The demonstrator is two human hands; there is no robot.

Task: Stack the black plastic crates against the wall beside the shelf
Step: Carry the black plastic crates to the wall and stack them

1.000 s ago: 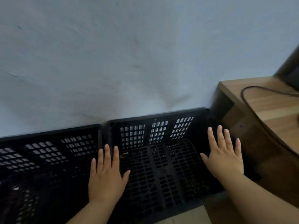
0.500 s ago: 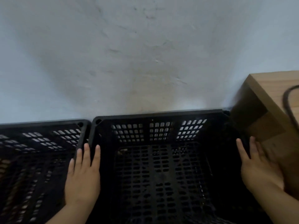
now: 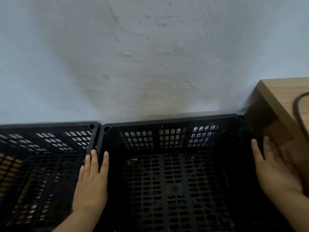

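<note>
Item 1, left black plastic crate (image 3: pixel 50 143): lattice walls and floor, set with its far rim against the pale plaster wall (image 3: pixel 150 56); brownish patches show through its floor holes, and what they are cannot be told. Item 2, left hand (image 3: pixel 91 186): fingers straight and spread, laid along the seam where the 2 crates meet, with fingertips to either side of the right crate's left rim; it presses and does not grasp. Item 3, right black plastic crate (image 3: pixel 167 136): open top, nothing inside apart from a few specks on the floor grid, far rim touching the wall, left corner touching item 1, right corner just beside the shelf. Item 4, right hand (image 3: pixel 274 168): fingers extended and relaxed, held flat at the crate's right rim in the narrow gap between crate and shelf; nothing is clasped. Item 5, wooden shelf (image 3: pixel 275 91): light top board, darker side panel, standing against the same wall. Item 6, black cable (image 3: pixel 299 118): looped on the shelf top. Status, as a judgement: the right crate appears seated in its place against the wall beside the shelf, with both hands steadying or squaring it. Whether either crate sits on others beneath cannot be told. Left to do: let go, and add any further crates, of which none is visible.
</note>
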